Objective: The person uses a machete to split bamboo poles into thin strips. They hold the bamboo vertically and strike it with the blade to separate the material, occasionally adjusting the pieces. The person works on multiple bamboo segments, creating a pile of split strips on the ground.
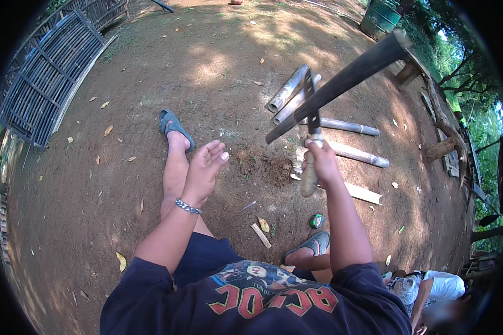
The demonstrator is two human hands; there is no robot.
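Observation:
My right hand (319,163) grips the pale wooden handle of a knife-like tool (308,182). Its dark, flat blade points away from me, with lighter spots or holes along it. Across the blade lies a long, dark, narrow piece (346,84), apparently wood or bamboo, slanting up to the right; whether it is stuck on the blade I cannot tell. My left hand (205,167) is raised to the left, fingers extended and slightly curled, with nothing in it. Below both hands is a patch of loosened soil (268,167).
Several cut bamboo lengths (352,152) and a split strip (363,194) lie at the right. Nearer me are a green-black tape measure (317,221) and a short strip (261,235). A bamboo panel (50,78) leans far left, a green drum (380,19) stands far right; another person (425,290) sits lower right.

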